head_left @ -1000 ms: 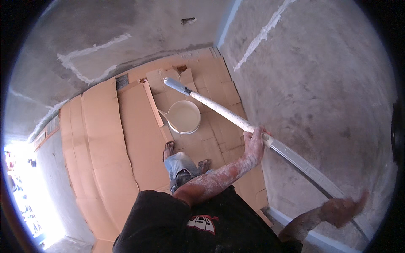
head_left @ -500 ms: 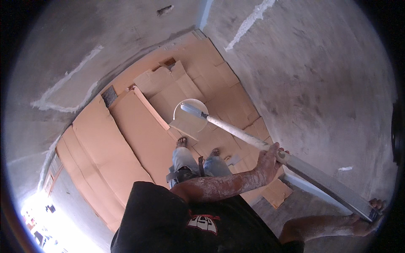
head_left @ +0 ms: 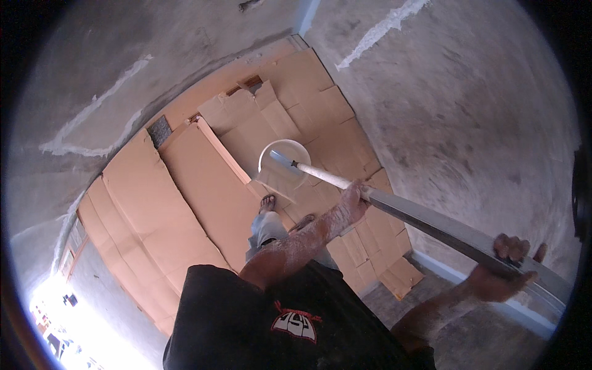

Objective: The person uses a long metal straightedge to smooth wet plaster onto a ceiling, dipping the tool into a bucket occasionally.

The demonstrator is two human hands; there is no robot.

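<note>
- Centrally, a long white pole (head_left: 324, 175) slants from the middle of the frame toward the lower right, where a flat grey bar (head_left: 425, 217) runs on in line with it.
- Pale blue tip (head_left: 282, 158) of the pole: seen against the mouth of a white bucket (head_left: 307, 153); whether it touches the contents cannot be told.
- Left hand (head_left: 354, 202), right of centre: fingers closed around the pole, just beside the bar's upper end.
- Right hand (head_left: 502, 271), lower right: fingers curled over the bar, thumb raised.
- Writing: a black shirt (head_left: 246, 320), lower centre, bears a red-and-white chest print (head_left: 296, 323) with bold lettering.
- Ground: overlapping brown cardboard sheets (head_left: 179, 179), left and centre; bare feet (head_left: 267, 203) rest below the bucket.
- Right side: a grey wall (head_left: 468, 123) with a white streak (head_left: 382, 34) near the top.
</note>
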